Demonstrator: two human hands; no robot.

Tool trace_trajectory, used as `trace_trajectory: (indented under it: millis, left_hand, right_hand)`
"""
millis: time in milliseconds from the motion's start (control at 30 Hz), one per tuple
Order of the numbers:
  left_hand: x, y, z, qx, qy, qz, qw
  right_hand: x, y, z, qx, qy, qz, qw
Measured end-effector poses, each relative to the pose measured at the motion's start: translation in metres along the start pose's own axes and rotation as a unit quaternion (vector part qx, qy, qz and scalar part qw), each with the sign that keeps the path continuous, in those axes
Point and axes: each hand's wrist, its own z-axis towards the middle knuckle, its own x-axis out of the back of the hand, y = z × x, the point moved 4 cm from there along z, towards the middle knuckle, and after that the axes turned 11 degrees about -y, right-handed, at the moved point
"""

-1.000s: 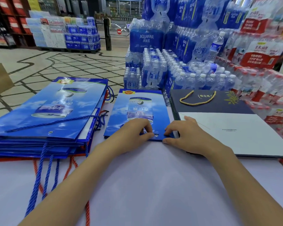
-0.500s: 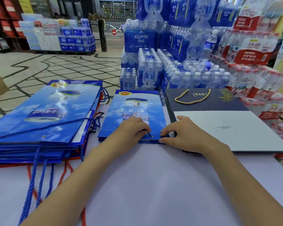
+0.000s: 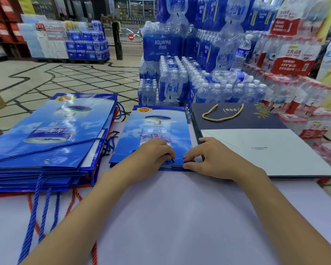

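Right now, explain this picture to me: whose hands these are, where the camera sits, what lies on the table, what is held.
No machine here: these are a person's two bare hands. The picture comes from a wide-angle camera worn on the person's head, looking forward and down, so the arms reach in from below. On the pale-covered table lie a stack of blue bags at the left, one flat blue bag in the middle and a dark bag with a gold cord at the right, a white sheet on it. The left hand and the right hand both pinch the flat blue bag's near edge. Behind stand packs of bottled water.
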Motion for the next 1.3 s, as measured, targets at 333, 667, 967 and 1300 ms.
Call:
trace_trajectory:
  millis: [333, 667, 967, 1300]
  left_hand:
    - [0.003, 0.000, -0.001, 0.032, 0.064, -0.085, 0.994]
    - [0.000, -0.003, -0.003, -0.021, 0.048, 0.002, 0.999]
    - [0.007, -0.007, -0.002, 0.025, 0.134, -0.038, 0.990]
    - [0.005, -0.005, -0.002, 0.008, 0.102, 0.006, 0.995]
  right_hand:
    - [0.009, -0.012, -0.007, 0.052, 0.060, -0.038, 0.996]
    - [0.012, -0.015, -0.007, 0.088, 0.137, -0.027, 0.986]
    - [0.013, -0.036, -0.005, 0.109, 0.237, -0.193, 0.946]
    - [-0.008, -0.033, 0.013, 0.072, 0.225, -0.247, 0.940]
